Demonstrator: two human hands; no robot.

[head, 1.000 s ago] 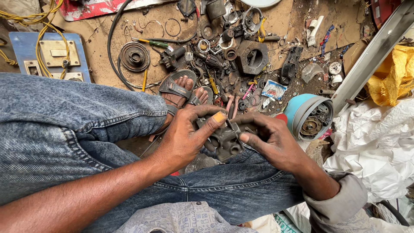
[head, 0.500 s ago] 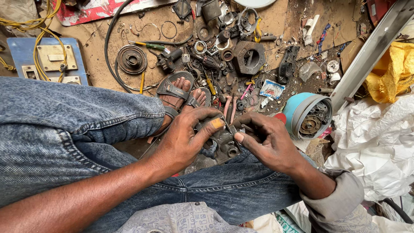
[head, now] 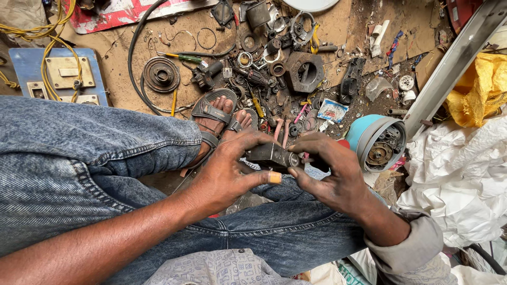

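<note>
Both of my hands hold one dark, greasy metal part (head: 272, 154) above my jeans-clad lap. My left hand (head: 227, 171) grips its left end, fingers on top and thumb pressed underneath. My right hand (head: 330, 171) pinches its right end with thumb and fingers. The part is a small blocky piece with a round end; much of it is hidden by my fingers. My sandalled feet (head: 216, 116) rest on the dirty floor just beyond it.
The floor ahead is strewn with several metal parts: a round coil disc (head: 161, 74), a hexagonal housing (head: 304, 72), screwdrivers, rings. A blue motor housing (head: 379, 141) sits right of my hands. Yellow wires and a blue switch board (head: 58, 76) lie left; white sheeting (head: 459, 179) right.
My hands have turned the metal part and drawn slightly apart, so its long body now shows between them. My view has shifted a little downward.
</note>
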